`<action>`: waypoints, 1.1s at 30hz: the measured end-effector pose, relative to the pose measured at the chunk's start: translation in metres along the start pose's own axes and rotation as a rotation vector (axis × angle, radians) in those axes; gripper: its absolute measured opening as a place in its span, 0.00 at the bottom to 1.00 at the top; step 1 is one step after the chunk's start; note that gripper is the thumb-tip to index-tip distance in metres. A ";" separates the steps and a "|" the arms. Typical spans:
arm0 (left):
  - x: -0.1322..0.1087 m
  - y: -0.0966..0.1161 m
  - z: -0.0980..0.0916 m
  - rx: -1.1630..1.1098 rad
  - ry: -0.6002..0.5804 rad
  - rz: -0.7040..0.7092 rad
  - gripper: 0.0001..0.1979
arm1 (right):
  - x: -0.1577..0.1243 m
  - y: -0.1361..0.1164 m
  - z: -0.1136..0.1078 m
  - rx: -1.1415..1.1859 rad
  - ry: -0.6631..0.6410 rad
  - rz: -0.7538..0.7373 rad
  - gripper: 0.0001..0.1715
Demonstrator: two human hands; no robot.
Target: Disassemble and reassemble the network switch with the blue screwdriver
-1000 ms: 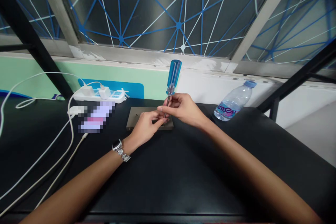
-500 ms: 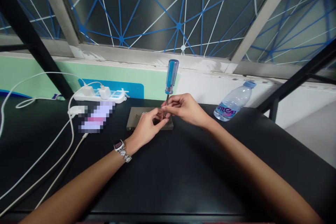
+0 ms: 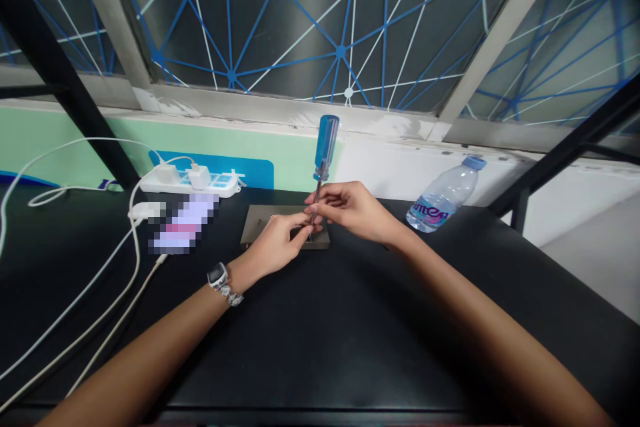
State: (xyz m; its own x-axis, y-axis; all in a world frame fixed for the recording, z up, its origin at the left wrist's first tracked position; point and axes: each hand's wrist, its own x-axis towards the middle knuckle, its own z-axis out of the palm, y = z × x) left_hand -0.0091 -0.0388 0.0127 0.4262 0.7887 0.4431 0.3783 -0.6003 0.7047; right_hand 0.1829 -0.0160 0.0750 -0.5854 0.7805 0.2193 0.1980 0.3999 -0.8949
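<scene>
Over the brown plate, my right hand pinches the screwdriver, probably steadying it; my left hand perhaps too, I can't tell.

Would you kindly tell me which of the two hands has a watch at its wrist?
The left hand, fingers over the flat box: a watch sits at its wrist, whereas the right hand, pinching the screwdriver, has a bare wrist.
</scene>
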 end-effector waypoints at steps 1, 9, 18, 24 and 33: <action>0.000 0.000 -0.004 0.080 -0.012 0.014 0.12 | 0.000 0.001 0.001 -0.017 0.023 -0.016 0.09; -0.003 -0.006 -0.032 0.476 -0.232 0.178 0.19 | 0.001 0.000 0.004 -0.049 0.169 -0.094 0.14; -0.007 0.000 -0.028 0.636 -0.343 0.190 0.25 | -0.001 -0.001 -0.004 -0.054 0.298 -0.114 0.16; -0.008 0.006 -0.025 0.689 -0.342 0.179 0.24 | -0.014 0.000 0.001 0.029 0.406 -0.107 0.15; -0.006 -0.005 -0.027 0.563 -0.272 0.090 0.32 | -0.065 0.041 0.019 0.359 0.583 0.035 0.15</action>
State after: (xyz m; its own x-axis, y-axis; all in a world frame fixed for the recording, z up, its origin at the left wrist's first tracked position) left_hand -0.0359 -0.0371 0.0220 0.6418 0.7146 0.2783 0.6746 -0.6986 0.2384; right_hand 0.2140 -0.0600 0.0164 -0.0445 0.9615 0.2711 -0.1228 0.2641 -0.9567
